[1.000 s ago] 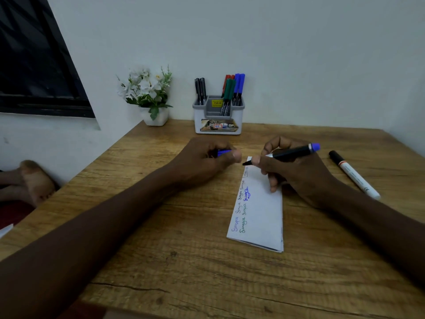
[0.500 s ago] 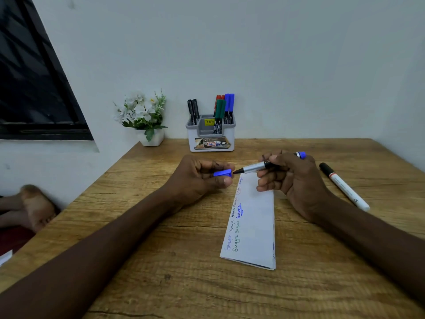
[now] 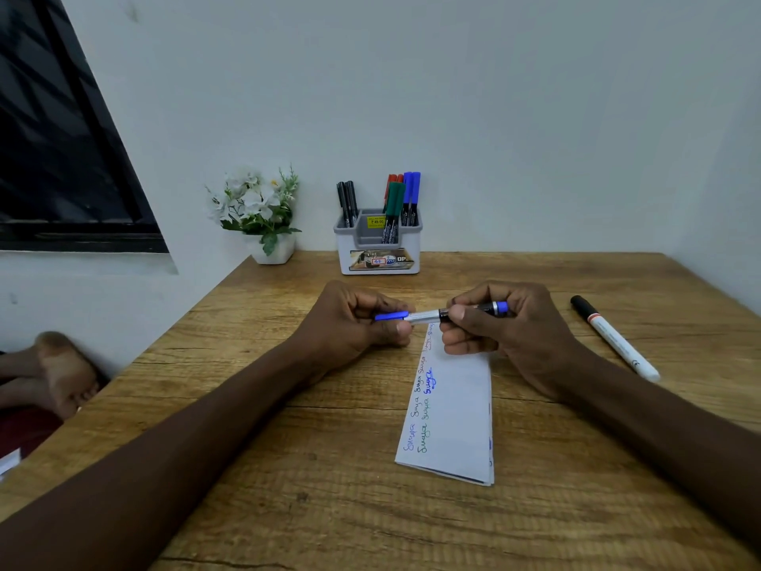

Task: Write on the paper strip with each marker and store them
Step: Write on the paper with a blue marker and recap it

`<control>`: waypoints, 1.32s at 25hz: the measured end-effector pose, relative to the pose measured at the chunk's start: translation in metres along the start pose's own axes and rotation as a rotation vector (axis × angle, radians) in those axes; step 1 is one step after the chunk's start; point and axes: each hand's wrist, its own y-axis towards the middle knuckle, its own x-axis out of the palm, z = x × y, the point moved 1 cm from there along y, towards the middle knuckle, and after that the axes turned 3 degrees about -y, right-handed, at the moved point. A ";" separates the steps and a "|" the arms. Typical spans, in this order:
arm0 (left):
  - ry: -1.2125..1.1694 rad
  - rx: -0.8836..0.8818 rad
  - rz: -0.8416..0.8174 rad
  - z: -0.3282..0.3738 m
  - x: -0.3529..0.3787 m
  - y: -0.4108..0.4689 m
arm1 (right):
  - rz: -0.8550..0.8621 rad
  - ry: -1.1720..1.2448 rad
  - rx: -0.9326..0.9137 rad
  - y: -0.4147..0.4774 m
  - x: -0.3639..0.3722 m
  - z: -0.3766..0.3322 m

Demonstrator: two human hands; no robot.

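Note:
My right hand [image 3: 506, 335] grips a blue marker [image 3: 432, 315] held level above the far end of the paper strip [image 3: 457, 418]. Its tip sits inside the blue cap [image 3: 391, 316], which my left hand [image 3: 354, 327] pinches. The folded white strip lies on the wooden table [image 3: 288, 467] with several handwritten words in green, black, red and blue along its left edge. A white and grey holder [image 3: 379, 249] stands at the back with black, red, green and blue markers upright in it.
A white marker with a black cap [image 3: 613, 337] lies on the table to the right of my right hand. A small white pot of white flowers [image 3: 263, 216] stands left of the holder. A person's bare foot [image 3: 61, 372] shows past the table's left edge.
My hands came together: the marker's bare tip, apart from the cap before, now sits inside the cap. The marker swung from a slant to level.

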 end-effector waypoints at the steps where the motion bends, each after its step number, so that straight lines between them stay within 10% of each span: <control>1: 0.004 -0.002 0.021 0.001 0.002 -0.001 | -0.004 -0.014 -0.002 0.000 0.002 0.000; 12: 0.242 0.082 0.107 0.010 0.010 -0.004 | -0.045 -0.160 0.028 0.003 0.001 0.000; 17: -0.297 -0.054 0.130 0.014 0.004 0.004 | -0.052 -0.013 0.090 0.007 0.005 0.001; 22: -0.523 0.029 0.487 0.029 -0.039 0.032 | -0.037 0.049 0.122 0.007 0.000 0.003; 30: 0.177 -0.028 0.442 -0.004 -0.038 0.049 | -0.114 -0.104 0.099 0.008 0.002 0.008; 33: 0.563 0.025 0.124 -0.003 -0.038 0.050 | -0.129 -0.144 0.110 0.009 0.004 0.009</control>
